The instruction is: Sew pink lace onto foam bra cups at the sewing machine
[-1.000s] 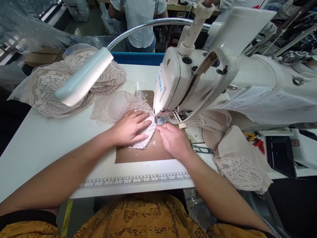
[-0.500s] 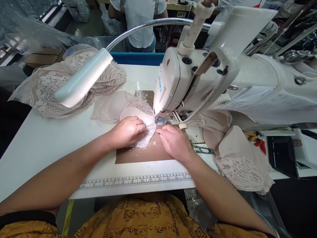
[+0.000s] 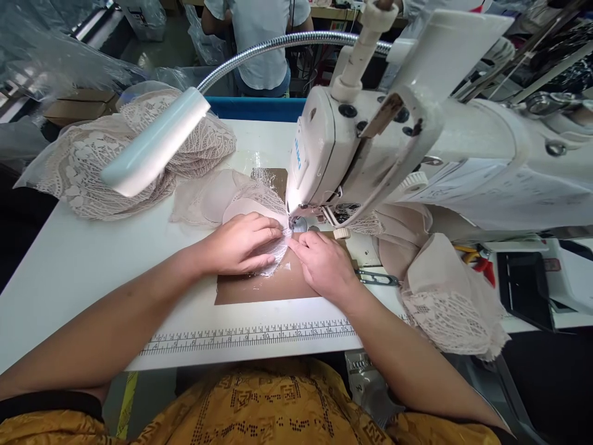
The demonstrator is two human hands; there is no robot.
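A beige lace bra cup (image 3: 279,250) lies under the presser foot (image 3: 293,222) of a white sewing machine (image 3: 319,142). My left hand (image 3: 245,243) rests flat on the cup, fingers stretched out and slightly apart, left of the needle area. Just in front of the foot, my right hand (image 3: 324,259) has its fingers together, with the fingertips at the cup's right edge; its thumb is hard to make out. A brown sheet (image 3: 264,290) covers the table beneath both hands. More beige lace fabric (image 3: 194,201) trails off to the left of the cup.
A lamp head (image 3: 155,142) on a bendable neck hangs over a lace pile (image 3: 92,167). Thread snips (image 3: 377,278) lie right of my right hand, beside stacked cups (image 3: 449,303). Red-handled scissors (image 3: 484,269) are farther right. A ruler strip (image 3: 259,337) runs along the front edge. Another person (image 3: 259,43) sits ahead.
My left hand has gone from curled fingers to lying flat on the cup, nearer the presser foot. My right hand has shifted slightly left. The cup has barely moved.
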